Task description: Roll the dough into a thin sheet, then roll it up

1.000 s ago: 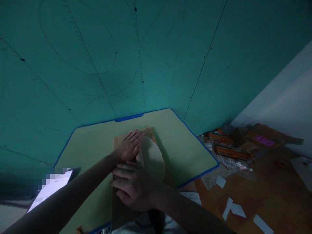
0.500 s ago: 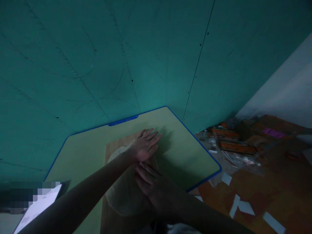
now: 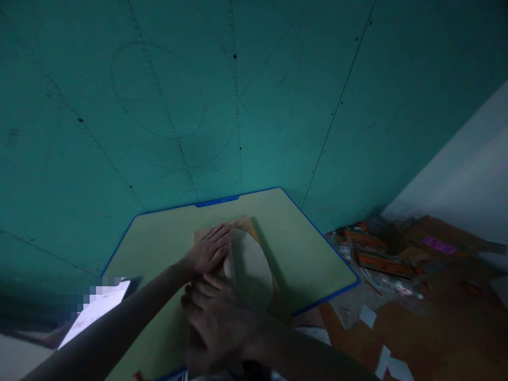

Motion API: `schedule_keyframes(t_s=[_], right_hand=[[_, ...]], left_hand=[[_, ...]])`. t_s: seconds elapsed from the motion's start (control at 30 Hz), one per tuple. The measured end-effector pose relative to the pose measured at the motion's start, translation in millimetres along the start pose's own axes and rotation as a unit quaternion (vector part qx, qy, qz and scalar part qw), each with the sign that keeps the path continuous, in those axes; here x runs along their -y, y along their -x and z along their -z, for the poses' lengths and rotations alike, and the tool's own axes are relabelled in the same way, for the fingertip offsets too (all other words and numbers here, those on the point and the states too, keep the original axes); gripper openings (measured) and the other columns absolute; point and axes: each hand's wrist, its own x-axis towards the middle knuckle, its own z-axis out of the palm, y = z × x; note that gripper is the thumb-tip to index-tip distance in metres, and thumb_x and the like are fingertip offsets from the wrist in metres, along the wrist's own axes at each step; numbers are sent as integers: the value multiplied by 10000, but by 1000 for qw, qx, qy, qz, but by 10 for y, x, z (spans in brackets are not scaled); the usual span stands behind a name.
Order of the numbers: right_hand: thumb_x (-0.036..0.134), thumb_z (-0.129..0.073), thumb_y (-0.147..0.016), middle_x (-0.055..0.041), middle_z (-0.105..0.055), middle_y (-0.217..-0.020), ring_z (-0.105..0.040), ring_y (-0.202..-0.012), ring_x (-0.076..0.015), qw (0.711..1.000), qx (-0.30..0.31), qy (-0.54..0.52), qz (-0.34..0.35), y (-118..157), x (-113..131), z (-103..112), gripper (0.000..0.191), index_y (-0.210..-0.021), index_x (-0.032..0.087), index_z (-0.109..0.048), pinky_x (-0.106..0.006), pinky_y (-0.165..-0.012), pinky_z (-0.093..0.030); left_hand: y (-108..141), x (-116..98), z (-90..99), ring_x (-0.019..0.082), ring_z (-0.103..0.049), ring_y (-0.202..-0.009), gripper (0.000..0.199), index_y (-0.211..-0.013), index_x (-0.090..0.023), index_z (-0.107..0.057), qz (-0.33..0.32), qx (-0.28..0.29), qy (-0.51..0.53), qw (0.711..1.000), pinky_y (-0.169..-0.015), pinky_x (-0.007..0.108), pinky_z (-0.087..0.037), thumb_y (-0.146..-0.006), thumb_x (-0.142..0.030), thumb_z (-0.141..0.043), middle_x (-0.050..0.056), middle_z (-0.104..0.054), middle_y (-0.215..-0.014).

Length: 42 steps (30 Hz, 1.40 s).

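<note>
A thin round sheet of pale dough (image 3: 254, 270) lies on a wooden board (image 3: 248, 225). My left hand (image 3: 210, 250) rests flat over the board's far left part, fingers stretched out and its fingertips at the dough. Nearer to me, my right hand (image 3: 216, 317) lies palm down with fingers spread, pointing up and left, close behind the left hand. A pale, straight-edged strip (image 3: 232, 259) runs beside the left fingertips. Whether it is a rolling pin or a folded dough edge I cannot tell. The hands hide the dough's left side.
The board sits on a pale table (image 3: 309, 248) with a blue rim, against a green wall (image 3: 270, 106). A lit screen (image 3: 97, 312) stands at the left. On the floor at right are a cardboard box (image 3: 440, 238), wrapped orange pieces (image 3: 384, 263) and paper scraps (image 3: 368, 316).
Both hands have moved left across the board, from the dough's right side to its left. The dough's right part is now uncovered. The camera view has shifted slightly.
</note>
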Motion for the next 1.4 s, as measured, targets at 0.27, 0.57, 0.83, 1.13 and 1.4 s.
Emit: schedule_keyframes(t_s=[0.27,0.57,0.83,1.13,1.4], right_hand=[[569,-494,-959,-117,-708,-1117,-627,-1081,-260,999,24,17,24,-89,47,-53,484,-1153,143,-617,-450,-1011,-486],[374,-477,-1022,-166,-521,-1502,-419,-1411,-285,998,-57,-14,1,405,-300,-205,433,-1328,80,-561,-450,-1125,-427],[352,-437,-1040,-153,-486,-1557,-316,-1511,-250,990,-26,-95,-104,1066,-493,174,498,-1445,72,-509,-435,-1254,-266],[349,-459,-1035,-132,-375,-1633,-218,-1554,-251,984,63,-106,-127,966,-371,363,543,-1535,143,-410,-462,-1278,-186],[449,-518,-985,-141,-546,-1480,-394,-1433,-277,992,78,-78,-56,338,-122,287,552,-1439,137,-487,-493,-1244,-216]], left_hand=[[2,8,262,261,-391,-1484,493,-1414,-165,-567,-27,31,-56,998,-1250,497,-272,-1023,-330,-317,127,-506,-1545],[-793,-244,-8,283,-211,-1558,596,-1555,-192,-376,-146,68,11,987,-1253,553,-212,-979,-339,-331,119,-343,-1646],[-1391,-810,-53,261,-387,-1483,568,-1529,-190,-404,-54,109,66,990,-1183,478,-355,-1013,-427,-381,121,-471,-1573],[-1334,-906,40,277,-219,-1553,637,-1564,-140,-345,-36,163,1,986,-1250,497,-203,-1051,-518,-322,148,-330,-1639],[-577,-415,60,308,-170,-1562,603,-1558,-129,-355,-7,81,-43,996,-1254,514,-188,-1054,-449,-277,132,-344,-1641]])
